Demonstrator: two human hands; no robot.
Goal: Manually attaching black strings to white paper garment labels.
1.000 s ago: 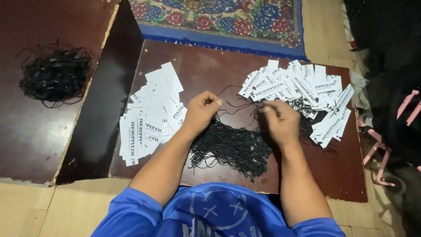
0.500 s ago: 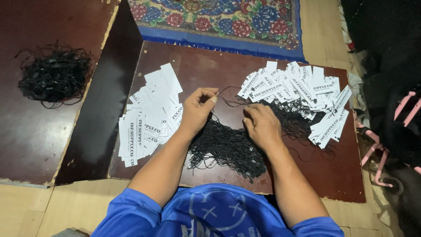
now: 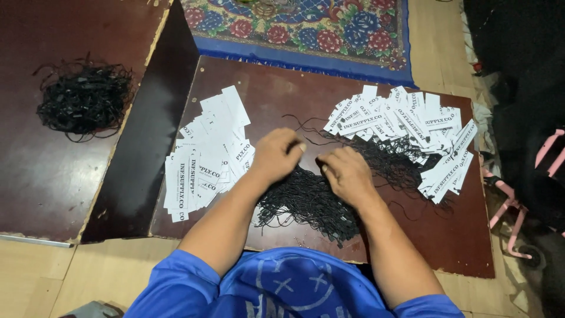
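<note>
From my remote seat, my right hand [image 3: 348, 175] has drawn in from three o'clock since a second ago and now sits just beside my left hand [image 3: 276, 154], both resting on the heap of black strings [image 3: 312, 200] at the middle of the dark board [image 3: 271, 88]; the fingers curl, but I cannot tell what they pinch. The heap's long axis runs from seven toward two o'clock. White rectangular tags with black print lie fanned at nine o'clock [image 3: 203, 159] and at two o'clock [image 3: 406, 126].
</note>
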